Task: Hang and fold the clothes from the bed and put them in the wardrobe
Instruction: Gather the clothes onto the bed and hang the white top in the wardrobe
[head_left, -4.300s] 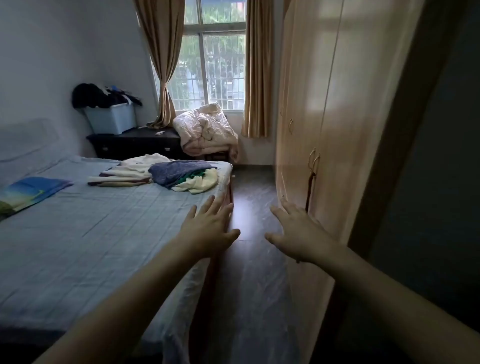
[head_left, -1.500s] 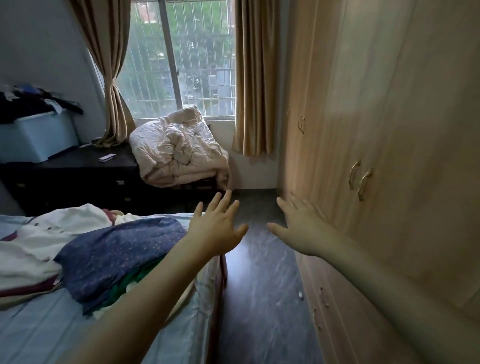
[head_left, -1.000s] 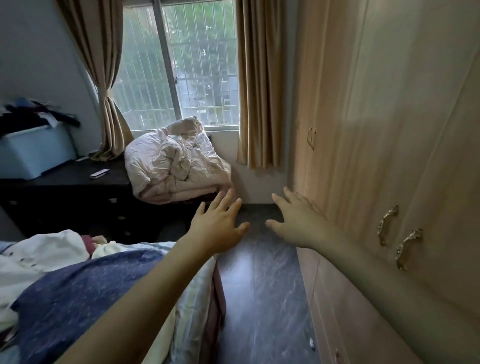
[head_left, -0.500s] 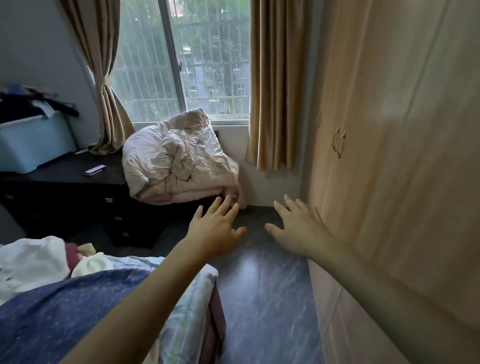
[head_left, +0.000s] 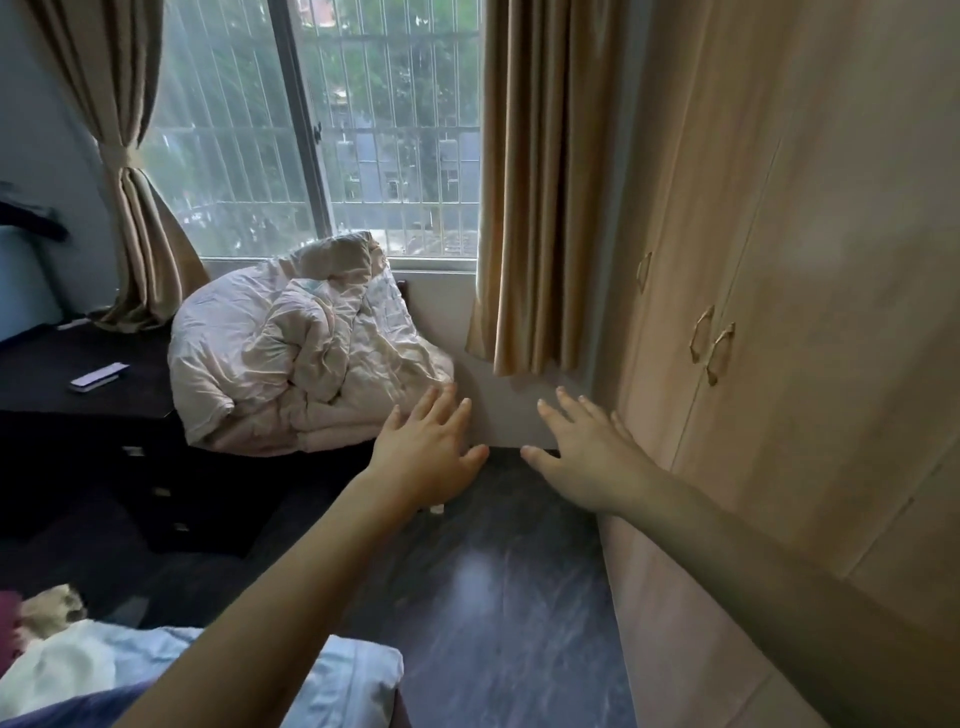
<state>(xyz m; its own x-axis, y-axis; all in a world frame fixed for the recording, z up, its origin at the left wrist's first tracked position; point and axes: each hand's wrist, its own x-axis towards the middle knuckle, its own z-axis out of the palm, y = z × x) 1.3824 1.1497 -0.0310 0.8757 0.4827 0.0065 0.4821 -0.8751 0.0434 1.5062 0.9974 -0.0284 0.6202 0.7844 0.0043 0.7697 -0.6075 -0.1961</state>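
Note:
A pale wooden wardrobe (head_left: 810, 322) fills the right side, its doors closed, with a pair of brass handles (head_left: 712, 347) at mid height. My right hand (head_left: 587, 452) is stretched forward with spread fingers, just left of the wardrobe's front and holding nothing. My left hand (head_left: 428, 449) reaches forward beside it, fingers straight and empty. At the bottom left the corner of the bed (head_left: 353, 675) shows, with a white garment (head_left: 62, 660) and the edge of a dark blue one (head_left: 67, 712) lying on it.
A crumpled cream duvet (head_left: 301, 358) sits on a dark low dresser (head_left: 93, 415) under the barred window (head_left: 332, 130). Tan curtains (head_left: 540, 187) hang on both sides. A white remote (head_left: 98, 376) lies on the dresser. Dark floor (head_left: 493, 587) runs between bed and wardrobe.
The view has advanced along the aisle toward the window; the bed and clothes have slid down and left, and the far wardrobe handles have come closer. Both hands stay open in front.

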